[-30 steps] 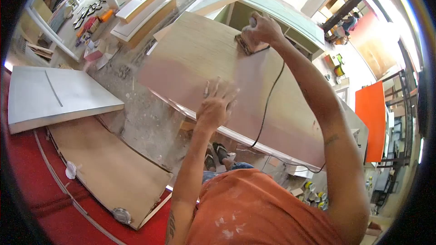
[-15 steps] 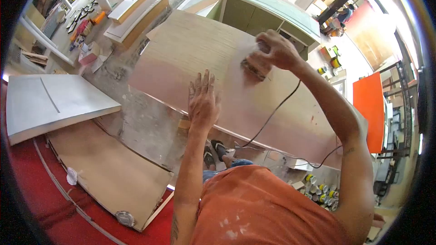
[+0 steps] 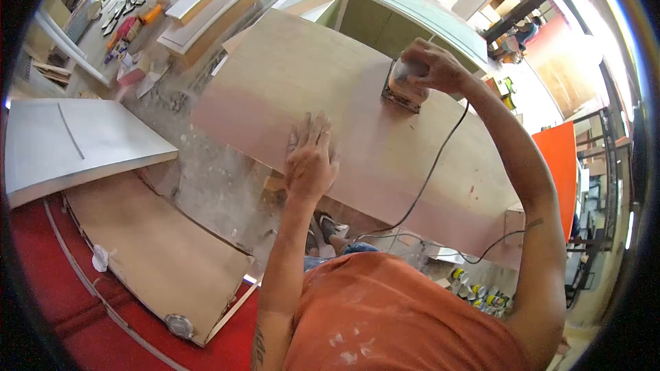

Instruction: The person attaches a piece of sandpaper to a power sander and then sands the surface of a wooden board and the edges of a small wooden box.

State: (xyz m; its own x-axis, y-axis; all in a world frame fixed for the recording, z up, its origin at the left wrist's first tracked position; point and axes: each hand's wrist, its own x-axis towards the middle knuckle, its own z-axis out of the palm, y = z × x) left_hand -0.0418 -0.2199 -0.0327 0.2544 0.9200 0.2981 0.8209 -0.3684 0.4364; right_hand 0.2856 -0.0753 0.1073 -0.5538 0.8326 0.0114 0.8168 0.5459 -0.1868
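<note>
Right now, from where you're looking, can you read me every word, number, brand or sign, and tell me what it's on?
There are none I can read.
Yellow-banded tins: any labels are too small and blurred.
Sander in the right hand: no readable brand.
Dark mark on the right arm: too small to tell whether it is writing.

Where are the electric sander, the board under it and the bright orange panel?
Electric sander (image 3: pixel 401 89): head view, on its lower body.
Board (image 3: pixel 368 144): head view, on its bare top surface.
Orange panel (image 3: pixel 559 154): head view, on its broad face.
</note>
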